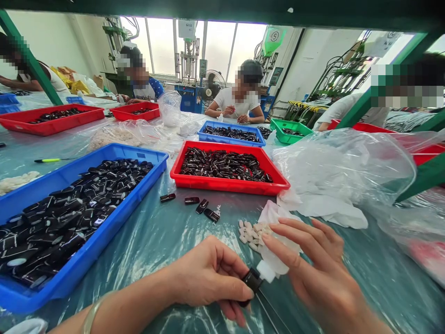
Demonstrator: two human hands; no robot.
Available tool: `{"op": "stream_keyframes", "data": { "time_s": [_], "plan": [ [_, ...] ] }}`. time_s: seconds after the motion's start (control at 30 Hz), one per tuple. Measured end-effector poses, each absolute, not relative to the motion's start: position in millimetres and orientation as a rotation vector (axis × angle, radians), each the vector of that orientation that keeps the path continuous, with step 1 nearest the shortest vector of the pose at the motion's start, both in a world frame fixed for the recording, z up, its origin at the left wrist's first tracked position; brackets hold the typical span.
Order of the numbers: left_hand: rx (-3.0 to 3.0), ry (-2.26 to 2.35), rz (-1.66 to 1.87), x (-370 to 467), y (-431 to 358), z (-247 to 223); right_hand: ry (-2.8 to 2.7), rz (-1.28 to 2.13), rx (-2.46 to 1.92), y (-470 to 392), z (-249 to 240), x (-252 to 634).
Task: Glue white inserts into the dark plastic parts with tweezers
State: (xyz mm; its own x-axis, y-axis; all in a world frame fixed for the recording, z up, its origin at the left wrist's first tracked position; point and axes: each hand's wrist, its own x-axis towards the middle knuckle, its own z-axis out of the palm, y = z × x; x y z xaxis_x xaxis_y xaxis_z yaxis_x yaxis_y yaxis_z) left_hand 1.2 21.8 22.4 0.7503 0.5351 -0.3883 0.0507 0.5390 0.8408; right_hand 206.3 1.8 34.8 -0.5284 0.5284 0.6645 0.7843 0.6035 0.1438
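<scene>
My left hand (212, 273) is closed around a glossy black piece (252, 281), holding it between thumb and fingers low in the middle of the view. Thin metal rods (273, 311) stretch from beside that piece toward the bottom edge. To the right, my right hand (316, 260) has its fingers spread over a translucent white bottle (278, 255) whose white cap is close to the black piece. Whether the fingers touch the bottle is unclear. Small whitish pads (250, 233) lie in a pile just behind the bottle. Several loose black pieces (192, 200) rest on the plastic-covered table.
A blue tray (139, 222) of black pieces fills the left. A red tray (229, 186) of similar pieces stands ahead, with plastic bags (347, 162) to its right. People sit across the table among more trays. A green frame (222, 13) crosses overhead.
</scene>
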Motion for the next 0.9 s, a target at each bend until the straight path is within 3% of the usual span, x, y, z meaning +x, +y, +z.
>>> {"op": "stream_keyframes", "data": {
  "time_s": [0.9],
  "plan": [
    [0.976, 0.638, 0.275, 3.9, 22.1, 15.7, -2.148, -0.522, -1.083, -4.4, 22.6, 200.8]
  ]
}}
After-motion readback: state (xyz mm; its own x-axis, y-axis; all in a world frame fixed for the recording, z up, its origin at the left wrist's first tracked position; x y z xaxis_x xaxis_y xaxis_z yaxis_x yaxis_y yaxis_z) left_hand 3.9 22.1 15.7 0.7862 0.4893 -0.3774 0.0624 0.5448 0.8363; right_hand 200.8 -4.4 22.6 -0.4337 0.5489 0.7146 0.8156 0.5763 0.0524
